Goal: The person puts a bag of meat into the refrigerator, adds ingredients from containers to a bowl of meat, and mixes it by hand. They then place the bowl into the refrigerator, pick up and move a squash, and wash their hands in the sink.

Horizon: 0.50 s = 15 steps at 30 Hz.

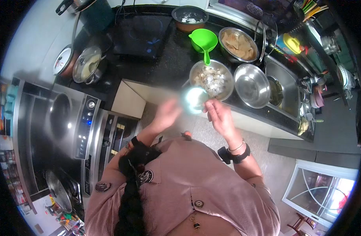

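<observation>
My right hand [221, 118] pinches the rim of a small pale bowl [196, 98], which looks bright and blurred just in front of the counter edge. On the bowl's other side, my left hand [167, 114] is smeared by motion, and its fingers cannot be made out. Right behind the small bowl stands a metal bowl [224, 74] holding pale chunks with white powder on top. A green ladle-like scoop [205, 38] lies beyond it, its handle reaching to that bowl's rim.
An empty steel bowl [251, 85] stands beside the sink [286, 74]. Behind are a bowl of brownish pieces [238, 44] and a dark pan [189, 26]. At left are a lidded pot [87, 65] and the stove [56, 118].
</observation>
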### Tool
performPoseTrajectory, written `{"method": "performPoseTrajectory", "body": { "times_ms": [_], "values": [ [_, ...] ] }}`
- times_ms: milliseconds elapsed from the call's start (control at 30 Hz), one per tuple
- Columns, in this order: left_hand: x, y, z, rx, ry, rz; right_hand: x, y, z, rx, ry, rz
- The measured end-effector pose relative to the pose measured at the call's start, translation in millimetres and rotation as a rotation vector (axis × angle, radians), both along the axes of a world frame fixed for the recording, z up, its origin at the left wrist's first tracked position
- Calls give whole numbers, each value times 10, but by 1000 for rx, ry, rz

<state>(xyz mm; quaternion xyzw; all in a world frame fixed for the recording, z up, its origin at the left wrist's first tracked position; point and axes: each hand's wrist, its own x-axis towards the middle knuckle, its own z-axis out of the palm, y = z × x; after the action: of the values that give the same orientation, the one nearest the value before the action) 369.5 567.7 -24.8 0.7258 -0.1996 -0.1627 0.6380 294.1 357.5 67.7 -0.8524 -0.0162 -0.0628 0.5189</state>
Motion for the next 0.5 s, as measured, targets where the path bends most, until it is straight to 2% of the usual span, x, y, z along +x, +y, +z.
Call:
{"method": "performPoseTrajectory", "body": {
  "times_ms": [33, 100, 133, 200, 300, 500],
  "values": [
    [-1, -5, 3, 0, 1, -2, -5, 9, -4, 0, 1, -2],
    [-2, -15, 21, -49, -2, -13, -7, 23, -13, 217, 106, -60],
    [-8, -20, 41, -49, -2, -14, -1, 15, -39, 218, 107, -60],
    [-21, -31, 87, -107, 10, -7, 22, -22, -117, 430, 128, -118],
    [-1, -20, 51, -84, 6, -2, 45, -65, -142, 535, 120, -150],
    [24, -26, 25, -117, -4, 36, 89, -180, -60, 581, 107, -217]
  ]
}}
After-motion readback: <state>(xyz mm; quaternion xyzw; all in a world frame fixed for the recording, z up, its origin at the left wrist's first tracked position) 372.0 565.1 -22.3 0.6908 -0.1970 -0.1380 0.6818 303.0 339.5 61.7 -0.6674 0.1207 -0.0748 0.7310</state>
